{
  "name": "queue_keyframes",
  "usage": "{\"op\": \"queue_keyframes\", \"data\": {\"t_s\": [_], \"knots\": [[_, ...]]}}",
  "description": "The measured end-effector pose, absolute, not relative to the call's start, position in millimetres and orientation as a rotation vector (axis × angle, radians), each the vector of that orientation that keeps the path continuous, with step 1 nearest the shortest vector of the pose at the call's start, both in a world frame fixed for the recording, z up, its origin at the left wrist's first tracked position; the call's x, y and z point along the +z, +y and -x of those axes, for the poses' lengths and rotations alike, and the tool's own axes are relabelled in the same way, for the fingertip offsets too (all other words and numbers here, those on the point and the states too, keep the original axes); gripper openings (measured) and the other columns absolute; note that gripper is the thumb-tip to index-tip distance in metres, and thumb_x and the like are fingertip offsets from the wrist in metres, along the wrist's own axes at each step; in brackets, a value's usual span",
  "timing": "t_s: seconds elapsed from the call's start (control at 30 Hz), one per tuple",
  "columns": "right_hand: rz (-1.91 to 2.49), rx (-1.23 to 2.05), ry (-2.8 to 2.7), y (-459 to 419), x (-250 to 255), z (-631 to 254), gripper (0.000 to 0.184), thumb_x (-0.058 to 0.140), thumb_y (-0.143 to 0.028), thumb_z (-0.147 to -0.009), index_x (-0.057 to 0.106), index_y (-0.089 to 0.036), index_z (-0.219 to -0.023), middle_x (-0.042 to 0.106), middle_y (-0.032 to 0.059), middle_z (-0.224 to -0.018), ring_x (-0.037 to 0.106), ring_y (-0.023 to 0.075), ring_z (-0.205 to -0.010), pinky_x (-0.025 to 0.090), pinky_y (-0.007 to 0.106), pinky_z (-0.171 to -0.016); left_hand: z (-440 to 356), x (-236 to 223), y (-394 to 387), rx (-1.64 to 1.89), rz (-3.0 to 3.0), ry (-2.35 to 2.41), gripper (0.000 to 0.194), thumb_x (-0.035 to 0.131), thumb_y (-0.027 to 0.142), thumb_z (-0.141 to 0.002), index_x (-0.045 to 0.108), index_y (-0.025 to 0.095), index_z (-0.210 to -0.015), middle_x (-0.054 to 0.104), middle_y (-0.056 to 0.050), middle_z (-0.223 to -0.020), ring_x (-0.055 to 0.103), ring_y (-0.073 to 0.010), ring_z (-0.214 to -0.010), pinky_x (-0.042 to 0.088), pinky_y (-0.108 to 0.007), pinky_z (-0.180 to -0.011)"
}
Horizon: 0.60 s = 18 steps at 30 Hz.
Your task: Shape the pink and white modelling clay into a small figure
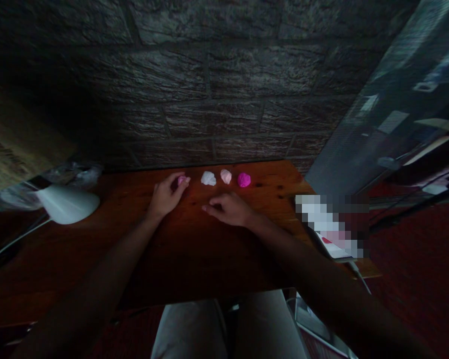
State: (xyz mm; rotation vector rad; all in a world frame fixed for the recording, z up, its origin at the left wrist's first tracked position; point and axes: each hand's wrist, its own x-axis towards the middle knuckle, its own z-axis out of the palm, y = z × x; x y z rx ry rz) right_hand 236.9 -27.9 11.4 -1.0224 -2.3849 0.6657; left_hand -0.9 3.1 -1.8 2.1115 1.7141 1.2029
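My left hand (167, 194) is closed on a pink crumpled ball (181, 180), pinched between thumb and fingers at the table's far side. To its right, a white crumpled lump (208, 178), a pale pink one (226, 176) and a bright magenta one (244, 180) lie in a row. Whether they are paper or soft clay, I cannot tell. My right hand (230, 208) rests just in front of the row, fingers loosely curled, with a gap between thumb and forefinger and nothing visible in it. It touches none of the lumps.
The wooden table (194, 259) meets a dark brick wall (224, 114) at the back. At left stand a white lamp-like object (67, 203), its cable and a cardboard box (18, 139). A partly blurred-out device (329, 232) with a cable lies at the right edge.
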Motion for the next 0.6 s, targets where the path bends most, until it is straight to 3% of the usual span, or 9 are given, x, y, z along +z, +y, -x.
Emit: {"op": "queue_keyframes", "data": {"t_s": [0.1, 0.17, 0.23, 0.3, 0.47, 0.6], "knots": [[1.028, 0.686, -2.310, -26.5, 7.4, -236.9, 0.029, 0.061, -0.032, -0.100, 0.066, -0.019, -0.074, 0.067, 0.0000, -0.070, 0.057, 0.0123, -0.063, 0.039, 0.028, -0.067, 0.2, 0.5, 1.5, 1.315, -2.036, 1.729, 0.047, 0.046, 0.054, -0.099, 0.073, 0.017, -0.108, 0.081, -0.010, -0.099, 0.075, -0.0231, -0.090, 0.057, -0.033, -0.084], [1.038, 0.709, -2.185, -24.2, 3.5, -237.6, 0.015, 0.065, -0.033, -0.097, 0.069, -0.020, -0.095, 0.074, 0.0030, -0.087, 0.066, 0.0154, -0.075, 0.046, 0.029, -0.073, -2.5, 3.0, -0.3, 1.392, -1.968, 1.691, 0.049, 0.044, 0.055, -0.099, 0.074, 0.017, -0.098, 0.080, -0.010, -0.092, 0.074, -0.0213, -0.083, 0.056, -0.030, -0.076], [1.057, 0.678, -2.025, -21.0, 0.0, -238.7, 0.037, 0.073, -0.037, -0.091, 0.063, -0.019, -0.122, 0.075, 0.0089, -0.108, 0.071, 0.0208, -0.094, 0.051, 0.034, -0.084, -8.1, 5.8, -3.6, 1.434, -1.906, 1.592, 0.051, 0.044, 0.058, -0.098, 0.074, 0.017, -0.087, 0.079, -0.008, -0.082, 0.072, -0.0195, -0.074, 0.055, -0.029, -0.071], [1.043, 0.674, -1.951, -18.3, -2.6, -239.9, 0.058, 0.077, -0.043, -0.087, 0.056, -0.019, -0.136, 0.074, 0.0114, -0.115, 0.072, 0.0241, -0.102, 0.054, 0.039, -0.089, -16.1, 7.9, -8.1, 1.401, -1.877, 1.483, 0.054, 0.045, 0.061, -0.097, 0.072, 0.017, -0.081, 0.075, -0.006, -0.071, 0.069, -0.0183, -0.064, 0.053, -0.029, -0.063], [0.992, 0.761, -2.049, -18.4, -4.9, -239.0, 0.063, 0.078, -0.044, -0.086, 0.059, -0.014, -0.138, 0.077, 0.0140, -0.112, 0.074, 0.0244, -0.097, 0.056, 0.040, -0.087, -35.1, 7.6, -17.1, 1.336, -1.881, 1.373, 0.055, 0.047, 0.063, -0.096, 0.072, 0.017, -0.077, 0.073, -0.005, -0.066, 0.067, -0.0178, -0.061, 0.052, -0.029, -0.063], [0.925, 0.785, -2.096, -21.0, -3.9, -236.4, 0.052, 0.077, -0.038, -0.088, 0.063, -0.014, -0.133, 0.077, 0.0136, -0.116, 0.074, 0.0221, -0.096, 0.056, 0.037, -0.086, -37.9, 4.8, -17.4, 1.328, -1.901, 1.332, 0.057, 0.047, 0.067, -0.095, 0.072, 0.017, -0.079, 0.075, -0.006, -0.074, 0.068, -0.0186, -0.066, 0.053, -0.030, -0.066]]}}
